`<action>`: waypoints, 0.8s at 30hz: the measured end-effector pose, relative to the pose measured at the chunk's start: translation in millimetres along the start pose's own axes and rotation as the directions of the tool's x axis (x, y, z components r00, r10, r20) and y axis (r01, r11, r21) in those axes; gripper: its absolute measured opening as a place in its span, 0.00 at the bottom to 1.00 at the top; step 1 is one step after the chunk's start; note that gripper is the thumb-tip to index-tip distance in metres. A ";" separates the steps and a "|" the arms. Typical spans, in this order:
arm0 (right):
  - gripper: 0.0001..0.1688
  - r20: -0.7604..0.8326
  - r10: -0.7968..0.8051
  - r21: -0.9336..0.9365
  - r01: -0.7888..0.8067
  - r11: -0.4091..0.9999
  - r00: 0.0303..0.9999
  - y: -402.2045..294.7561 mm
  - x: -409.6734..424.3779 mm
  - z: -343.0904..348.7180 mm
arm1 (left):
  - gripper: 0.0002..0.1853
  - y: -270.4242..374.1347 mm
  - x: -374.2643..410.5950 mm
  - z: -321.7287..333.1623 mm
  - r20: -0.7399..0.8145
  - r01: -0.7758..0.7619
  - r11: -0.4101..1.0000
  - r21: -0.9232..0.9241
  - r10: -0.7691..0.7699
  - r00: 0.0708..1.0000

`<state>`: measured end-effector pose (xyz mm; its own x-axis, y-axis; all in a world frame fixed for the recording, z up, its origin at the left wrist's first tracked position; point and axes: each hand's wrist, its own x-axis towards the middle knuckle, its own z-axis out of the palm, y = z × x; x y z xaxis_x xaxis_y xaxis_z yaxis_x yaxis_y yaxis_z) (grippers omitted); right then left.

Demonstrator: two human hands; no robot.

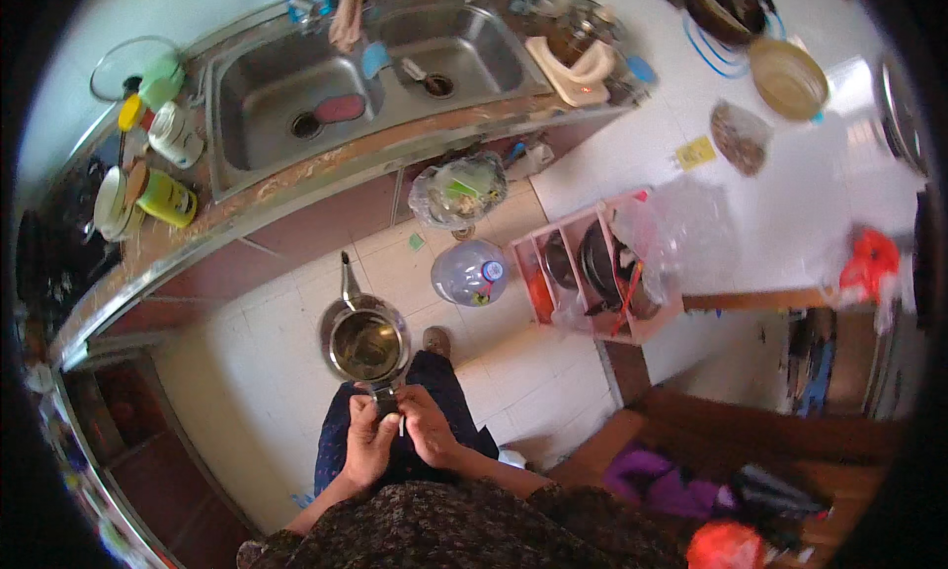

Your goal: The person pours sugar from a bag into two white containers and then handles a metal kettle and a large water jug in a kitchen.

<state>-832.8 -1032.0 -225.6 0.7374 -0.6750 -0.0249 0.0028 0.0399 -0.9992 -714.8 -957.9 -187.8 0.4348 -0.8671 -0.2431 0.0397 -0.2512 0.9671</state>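
A shiny metal kettle (400, 319) with a long thin spout is held out over the floor, in front of my legs. Its spout points away from me, towards the sink counter. I look down into its round mouth, where yellowish tones show; whether that is liquid or a reflection I cannot tell. My left hand (368, 439) grips the handle from the left, thumb on top. Closed around the other side of the same handle is my right hand (428, 424). The fingers hide most of the handle.
A double steel sink (252, 158) is set in the counter ahead, with bottles and jars (167, 195) at its left. On the floor stand a large plastic water jug (463, 273) and a bagged bin (459, 191). A pink rack (566, 250) holding pans is by the white table (778, 221).
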 end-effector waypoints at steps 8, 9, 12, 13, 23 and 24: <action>0.09 0.129 0.006 -0.409 0.047 0.911 0.992 42.5 56.8 -77.1 | 0.13 -30.7 14.4 20.0 -0.294 0.103 0.888 -0.448 -0.256 0.921; 0.08 0.116 0.025 -0.481 0.034 0.876 0.993 64.2 66.5 -93.9 | 0.13 -34.9 15.3 21.9 -0.309 0.100 0.889 -0.446 -0.258 0.915; 0.07 -0.058 0.215 -0.574 -0.209 0.792 0.975 139.8 82.4 -156.4 | 0.14 -48.5 12.1 27.3 -0.347 0.119 0.885 -0.450 -0.296 0.890; 0.10 -0.126 0.239 -0.537 -0.269 0.799 0.963 166.6 87.0 -176.9 | 0.14 -51.9 9.3 28.8 -0.357 0.114 0.879 -0.463 -0.303 0.884; 0.30 -0.380 0.460 -0.822 -0.521 0.229 0.803 262.8 139.4 -280.6 | 0.26 -90.6 -16.7 15.5 -0.351 0.099 0.778 -0.621 -0.389 0.852; 0.33 -0.359 0.487 -0.809 -0.525 0.263 0.796 265.8 147.0 -281.4 | 0.27 -92.7 -21.3 18.1 -0.330 0.120 0.722 -0.681 -0.449 0.830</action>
<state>-913.7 -1327.9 -503.7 0.3461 -0.7825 -0.5175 -0.9333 -0.2310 -0.2748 -744.1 -923.9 -273.7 0.6402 -0.4654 -0.6112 0.6934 0.0075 0.7205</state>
